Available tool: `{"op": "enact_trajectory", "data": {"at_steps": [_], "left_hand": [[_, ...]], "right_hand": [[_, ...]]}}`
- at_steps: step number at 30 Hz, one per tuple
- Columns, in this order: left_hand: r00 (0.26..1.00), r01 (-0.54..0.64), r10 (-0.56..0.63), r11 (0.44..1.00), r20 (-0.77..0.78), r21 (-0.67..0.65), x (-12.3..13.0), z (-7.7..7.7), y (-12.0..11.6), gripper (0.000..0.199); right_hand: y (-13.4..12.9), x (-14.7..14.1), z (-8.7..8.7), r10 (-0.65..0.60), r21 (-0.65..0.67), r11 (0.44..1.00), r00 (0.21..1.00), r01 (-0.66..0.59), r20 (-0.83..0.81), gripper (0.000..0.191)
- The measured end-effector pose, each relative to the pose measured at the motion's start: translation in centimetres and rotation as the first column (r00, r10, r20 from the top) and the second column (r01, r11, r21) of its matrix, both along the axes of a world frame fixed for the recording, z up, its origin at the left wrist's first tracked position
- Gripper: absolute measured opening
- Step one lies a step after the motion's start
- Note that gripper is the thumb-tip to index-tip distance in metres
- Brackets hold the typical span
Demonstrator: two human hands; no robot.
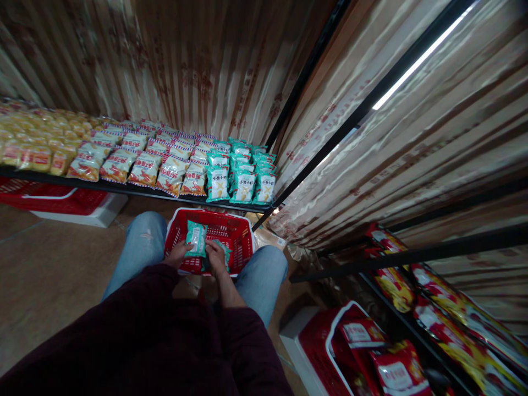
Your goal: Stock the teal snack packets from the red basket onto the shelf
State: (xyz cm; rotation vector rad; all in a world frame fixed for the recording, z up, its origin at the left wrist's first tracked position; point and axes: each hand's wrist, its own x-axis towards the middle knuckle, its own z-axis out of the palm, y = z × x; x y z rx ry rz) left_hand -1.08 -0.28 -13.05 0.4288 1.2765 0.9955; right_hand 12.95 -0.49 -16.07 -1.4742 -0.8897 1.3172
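A red plastic basket (243,242) with a white handle sits between my knees. Over it, my left hand (178,254) grips the lower left edge of a green and white snack bag (196,235), thumb on the front. My right hand (216,258) has its fingers closed at the same bag's right edge. Another green snack bag (225,251) lies inside the basket, partly hidden behind my right hand. Straight ahead, matching green bags (243,186) stand in rows at the shelf's right end.
The low black shelf (243,205) also carries white-and-orange snack bags (144,168) and yellow packs (39,157). Another red basket (82,201) sits beneath it at left. At lower right are a basket (313,341) of red packets and a rack of red-yellow bags (441,324). A black post (322,148) rises right.
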Motion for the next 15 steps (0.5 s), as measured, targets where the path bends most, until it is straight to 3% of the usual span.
{"op": "enact_trajectory", "data": {"at_steps": [15], "left_hand": [[0.997,0.074,-0.073,0.997,-0.005,0.033,-0.1,1.5,-0.5,0.029]], "right_hand": [[-0.2,-0.2,1.5,0.046,-0.039,0.998,0.993,-0.042,0.109,0.015]]}}
